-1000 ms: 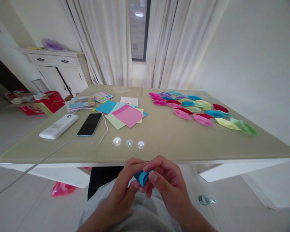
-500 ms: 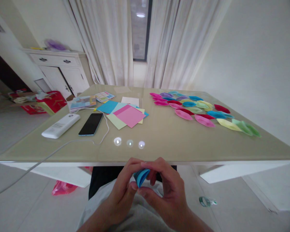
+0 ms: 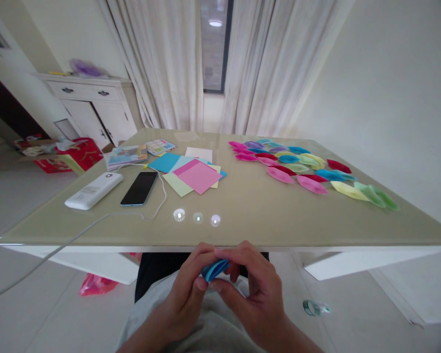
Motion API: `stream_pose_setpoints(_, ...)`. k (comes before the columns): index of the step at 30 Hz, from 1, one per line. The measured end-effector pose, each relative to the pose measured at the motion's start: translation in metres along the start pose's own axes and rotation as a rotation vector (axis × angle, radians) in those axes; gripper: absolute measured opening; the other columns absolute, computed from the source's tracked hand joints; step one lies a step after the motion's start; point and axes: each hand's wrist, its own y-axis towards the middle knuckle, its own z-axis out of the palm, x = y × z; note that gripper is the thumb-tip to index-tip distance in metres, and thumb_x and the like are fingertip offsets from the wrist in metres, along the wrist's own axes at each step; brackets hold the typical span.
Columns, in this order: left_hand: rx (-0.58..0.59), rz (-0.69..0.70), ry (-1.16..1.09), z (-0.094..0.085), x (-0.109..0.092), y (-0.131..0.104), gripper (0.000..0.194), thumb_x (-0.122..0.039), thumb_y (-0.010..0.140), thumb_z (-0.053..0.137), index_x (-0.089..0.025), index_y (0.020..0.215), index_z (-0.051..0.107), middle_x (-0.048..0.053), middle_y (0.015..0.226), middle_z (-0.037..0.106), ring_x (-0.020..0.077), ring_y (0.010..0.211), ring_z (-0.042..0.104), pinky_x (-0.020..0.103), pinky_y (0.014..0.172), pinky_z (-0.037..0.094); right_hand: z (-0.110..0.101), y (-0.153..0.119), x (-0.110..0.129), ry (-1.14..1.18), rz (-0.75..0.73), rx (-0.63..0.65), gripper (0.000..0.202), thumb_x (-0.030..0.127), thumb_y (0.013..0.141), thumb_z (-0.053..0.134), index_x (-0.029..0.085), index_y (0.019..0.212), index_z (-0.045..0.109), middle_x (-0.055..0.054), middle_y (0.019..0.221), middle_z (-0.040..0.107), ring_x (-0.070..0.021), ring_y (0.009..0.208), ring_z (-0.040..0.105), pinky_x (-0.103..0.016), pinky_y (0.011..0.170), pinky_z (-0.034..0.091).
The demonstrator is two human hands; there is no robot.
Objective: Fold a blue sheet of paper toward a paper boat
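Observation:
A small folded blue paper piece [image 3: 215, 269] is held over my lap, just off the front edge of the table. My left hand [image 3: 191, 282] pinches its left end between thumb and fingers. On its other side, my right hand [image 3: 253, 284] grips it with the thumb below and the index finger on top. Layers of the fold show between the fingertips. Loose square sheets, with a pink one [image 3: 198, 176] on top, lie on the table. Folded coloured paper shapes, among them a pink one [image 3: 312, 184], are spread in rows at the right.
On the left of the table [image 3: 264, 220] are a black phone [image 3: 138, 189], a white power bank [image 3: 94, 191] with a cable, and booklets [image 3: 127, 155]. The cable crosses the front left edge.
The blue paper's opening has narrowed and it looks flatter between my fingers. Both hands keep nearly the same place. The view has shifted very slightly.

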Motion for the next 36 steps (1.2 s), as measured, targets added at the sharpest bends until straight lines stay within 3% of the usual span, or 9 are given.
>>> stream_pose_setpoints(10,0.015,0.049,0.044,-0.003,0.007,-0.005,0.048,-0.055,0.114,0.037,-0.030,0.149,0.059,0.010,0.134,0.066,0.0252,0.123,0.063,0.035,0.107,0.051,-0.002,-0.003,0.000,-0.013,-0.064,-0.032,0.024,0.011,0.095,0.078,0.027,0.112,0.081,-0.001,0.085,0.072,-0.0164,0.074,0.063,-0.027,0.065,0.052)
stream_pose_setpoints(14,0.017,-0.039,0.090,-0.001,0.008,-0.003,0.020,-0.034,0.113,0.054,-0.027,0.120,0.071,0.002,0.104,0.073,0.0169,0.094,0.068,0.024,0.088,0.053,-0.005,0.000,-0.003,0.034,-0.030,-0.111,0.018,0.013,0.098,0.075,0.026,0.109,0.082,-0.001,0.083,0.068,-0.0159,0.071,0.062,-0.026,0.061,0.050)
stream_pose_setpoints(17,-0.047,-0.132,0.082,0.003,0.008,-0.001,0.020,-0.022,0.111,0.055,-0.025,0.101,0.072,-0.002,0.086,0.072,0.0122,0.077,0.065,0.019,0.076,0.052,-0.006,0.004,-0.011,0.080,0.075,-0.031,0.012,0.021,0.102,0.072,0.024,0.094,0.081,-0.002,0.082,0.067,-0.0169,0.072,0.061,-0.029,0.064,0.050)
stream_pose_setpoints(19,-0.120,-0.202,0.049,0.006,0.009,-0.001,0.012,-0.025,0.108,0.061,-0.027,0.114,0.071,-0.002,0.093,0.076,0.0135,0.082,0.070,0.021,0.078,0.055,-0.005,0.005,-0.017,0.077,0.134,-0.033,0.023,0.025,0.102,0.072,0.022,0.080,0.076,-0.001,0.078,0.063,-0.0165,0.070,0.058,-0.028,0.062,0.047)
stream_pose_setpoints(22,-0.193,-0.304,0.070,0.010,0.009,-0.001,0.053,-0.030,0.096,0.079,-0.031,0.144,0.057,0.004,0.127,0.077,0.0222,0.112,0.074,0.030,0.096,0.059,-0.003,0.007,-0.024,0.057,0.177,-0.139,0.030,0.030,0.100,0.075,0.021,0.072,0.071,0.001,0.072,0.055,-0.0150,0.067,0.051,-0.027,0.060,0.041)
stream_pose_setpoints(24,-0.167,-0.351,0.139,0.011,0.009,-0.002,0.068,-0.032,0.089,0.085,-0.030,0.149,0.053,0.008,0.139,0.072,0.0282,0.125,0.070,0.038,0.107,0.055,-0.002,0.007,-0.027,0.076,0.210,-0.166,0.031,0.032,0.099,0.077,0.020,0.071,0.070,0.002,0.071,0.053,-0.0143,0.066,0.050,-0.027,0.061,0.040)
stream_pose_setpoints(28,-0.129,-0.434,0.128,0.014,0.007,-0.004,0.047,-0.038,0.096,0.075,-0.024,0.139,0.061,0.009,0.123,0.076,0.0284,0.109,0.073,0.041,0.100,0.057,0.001,0.007,-0.033,0.229,0.305,-0.143,0.022,0.036,0.091,0.085,0.021,0.077,0.078,0.001,0.076,0.060,-0.0149,0.069,0.055,-0.026,0.062,0.045)
stream_pose_setpoints(32,-0.107,-0.495,-0.037,0.012,0.003,-0.007,0.050,-0.043,0.098,0.074,-0.024,0.142,0.058,0.005,0.107,0.076,0.0238,0.095,0.072,0.034,0.088,0.058,0.002,0.007,-0.039,0.426,0.391,-0.126,0.020,0.039,0.084,0.092,0.022,0.080,0.081,0.001,0.078,0.062,-0.0148,0.068,0.059,-0.026,0.061,0.051)
stream_pose_setpoints(36,-0.063,-0.511,-0.132,0.007,0.000,-0.010,0.054,-0.049,0.102,0.068,-0.024,0.148,0.056,0.007,0.108,0.075,0.0238,0.094,0.069,0.032,0.082,0.057,0.003,0.009,-0.042,0.566,0.435,-0.100,0.018,0.036,0.084,0.093,0.022,0.082,0.082,0.001,0.078,0.064,-0.0119,0.057,0.060,-0.025,0.052,0.051)
